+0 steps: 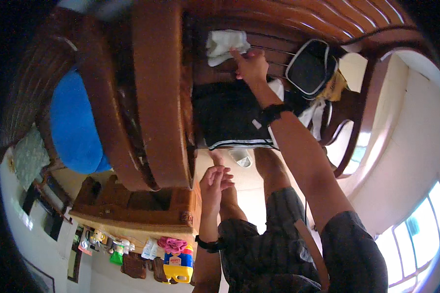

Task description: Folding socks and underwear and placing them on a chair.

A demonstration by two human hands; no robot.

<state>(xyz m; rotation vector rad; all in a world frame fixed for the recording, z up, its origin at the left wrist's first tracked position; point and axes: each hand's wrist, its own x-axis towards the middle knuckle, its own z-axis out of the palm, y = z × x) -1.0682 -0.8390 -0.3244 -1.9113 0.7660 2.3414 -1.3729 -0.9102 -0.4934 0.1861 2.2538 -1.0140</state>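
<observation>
My right hand [253, 67] reaches over the wooden bench seat [205, 77]. Its extended index finger touches the right edge of a folded white cloth [223, 45]; whether the fingers grip it is not clear. Nearer to me a black garment [231, 113] with white-striped trim lies across the seat and reaches its front edge. My right forearm crosses above the garment's right side. My left hand [214, 186] hangs lower, in front of the seat, with loosely bent fingers apart and nothing visible in it.
A black bag [308, 67] with a pale rim stands on the seat's right, beside a yellow item [335, 88]. The broad wooden armrest [161, 91] borders the left. Beyond it is a blue cushion [75, 124]. A slipper [241, 157] lies on the floor.
</observation>
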